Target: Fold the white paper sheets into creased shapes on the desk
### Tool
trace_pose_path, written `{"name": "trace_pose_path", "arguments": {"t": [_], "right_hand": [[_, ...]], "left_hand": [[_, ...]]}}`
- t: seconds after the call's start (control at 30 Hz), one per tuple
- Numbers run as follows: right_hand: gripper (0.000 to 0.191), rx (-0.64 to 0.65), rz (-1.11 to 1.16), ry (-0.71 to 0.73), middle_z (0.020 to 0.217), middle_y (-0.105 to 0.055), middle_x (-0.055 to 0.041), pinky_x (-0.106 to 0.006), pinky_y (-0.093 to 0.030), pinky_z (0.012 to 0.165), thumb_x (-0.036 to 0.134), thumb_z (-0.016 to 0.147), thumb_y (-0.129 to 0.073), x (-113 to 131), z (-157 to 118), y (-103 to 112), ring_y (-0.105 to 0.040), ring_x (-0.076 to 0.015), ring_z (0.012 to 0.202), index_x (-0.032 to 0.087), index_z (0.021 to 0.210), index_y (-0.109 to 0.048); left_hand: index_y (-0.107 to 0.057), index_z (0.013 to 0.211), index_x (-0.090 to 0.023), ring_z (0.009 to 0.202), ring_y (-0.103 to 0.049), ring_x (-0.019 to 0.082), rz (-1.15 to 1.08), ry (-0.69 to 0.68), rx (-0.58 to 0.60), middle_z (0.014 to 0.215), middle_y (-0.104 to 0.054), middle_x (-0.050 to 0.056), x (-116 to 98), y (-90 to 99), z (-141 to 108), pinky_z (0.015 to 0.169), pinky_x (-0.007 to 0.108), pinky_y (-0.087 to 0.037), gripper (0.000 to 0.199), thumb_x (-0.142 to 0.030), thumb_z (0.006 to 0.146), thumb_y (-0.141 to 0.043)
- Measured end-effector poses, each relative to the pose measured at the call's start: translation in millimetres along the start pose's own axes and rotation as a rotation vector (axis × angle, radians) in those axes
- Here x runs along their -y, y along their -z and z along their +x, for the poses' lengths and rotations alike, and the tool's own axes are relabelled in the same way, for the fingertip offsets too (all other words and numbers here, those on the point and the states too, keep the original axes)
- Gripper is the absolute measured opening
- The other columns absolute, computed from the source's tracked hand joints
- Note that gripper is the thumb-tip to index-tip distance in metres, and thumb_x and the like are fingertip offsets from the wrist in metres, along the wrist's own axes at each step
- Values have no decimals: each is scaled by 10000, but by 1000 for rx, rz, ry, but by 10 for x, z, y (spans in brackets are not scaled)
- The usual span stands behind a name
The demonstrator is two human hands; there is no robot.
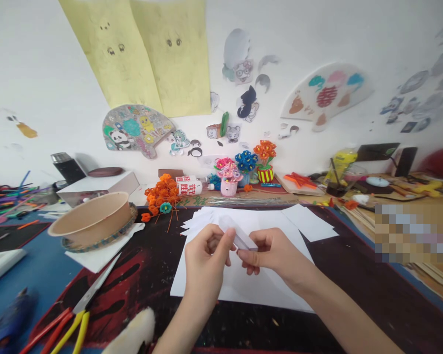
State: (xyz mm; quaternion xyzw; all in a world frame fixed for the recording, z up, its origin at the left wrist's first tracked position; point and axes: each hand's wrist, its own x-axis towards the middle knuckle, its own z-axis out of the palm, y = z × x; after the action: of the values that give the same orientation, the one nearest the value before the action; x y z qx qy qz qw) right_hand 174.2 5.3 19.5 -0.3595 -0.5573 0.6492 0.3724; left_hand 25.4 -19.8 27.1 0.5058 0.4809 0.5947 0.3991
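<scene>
Between my two hands is a narrow folded strip of white paper [237, 233], tilted above the table. My left hand [209, 255] pinches its left part between thumb and fingers. At the strip's lower right end, my right hand [268, 250] grips it with the thumb on top and the fingers curled beneath. Under both hands lies a large white paper sheet [192, 280] on the dark mat. Several smaller white paper pieces [203, 219] are fanned along its back left edge, and another white sheet [312, 223] lies at its back right.
Open scissors [81, 305] with red and yellow handles lie to the left, near a blue glue gun [13, 314]. A round tan container [92, 219] stands behind them. Orange flowers [164, 191] and small flower pots [229, 184] line the back. Thin sticks [424, 260] lie at right.
</scene>
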Motion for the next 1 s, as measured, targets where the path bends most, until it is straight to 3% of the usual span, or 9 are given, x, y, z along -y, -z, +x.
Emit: {"name": "trace_pose_path", "arguments": {"t": [0.2,0.37,0.53,0.73,0.83,1.0], "right_hand": [[453,0,-16,-27,597,-654,-12,-256,-471,493,521,561,-848,-2,-1,26,-594,-127,500,140,685,-636],[417,140,-20,-23,726,-704,-65,-263,-491,557,546,742,-723,70,-28,116,-635,-138,582,132,729,-671],[355,8,-94,69,604,-630,-13,-259,-482,574,493,761,-725,121,-41,137,-592,-127,568,142,714,-699],[301,75,-126,9,587,-635,-1,-255,-472,555,428,677,-807,95,-41,123,-571,-124,549,153,708,-687],[311,129,-129,6,571,-611,6,-246,-464,541,441,717,-775,101,-40,96,-559,-116,535,152,680,-666],[358,10,-139,139,559,-572,15,-236,-446,516,488,768,-718,112,-29,52,-526,-106,513,155,657,-646]], "left_hand": [[-522,617,-176,396,-418,59,-69,53,32,531,-564,-42,10,4,31,408,187,-318,328,-406,768,-701],[-512,610,-168,415,-413,51,-82,51,8,539,-550,-46,-20,30,64,433,181,-316,325,-376,794,-680],[-509,626,-165,415,-406,46,-74,64,34,546,-549,-48,-24,37,60,437,178,-310,317,-369,809,-668],[-531,604,-168,405,-385,55,-9,21,66,481,-474,-65,2,42,72,434,182,-294,343,-406,832,-624],[-543,589,-168,400,-365,57,50,-17,82,438,-424,-74,2,39,77,433,180,-286,361,-412,849,-596],[-558,609,-171,399,-378,61,110,-26,163,470,-453,-67,8,21,67,411,180,-283,329,-400,843,-597]]}}
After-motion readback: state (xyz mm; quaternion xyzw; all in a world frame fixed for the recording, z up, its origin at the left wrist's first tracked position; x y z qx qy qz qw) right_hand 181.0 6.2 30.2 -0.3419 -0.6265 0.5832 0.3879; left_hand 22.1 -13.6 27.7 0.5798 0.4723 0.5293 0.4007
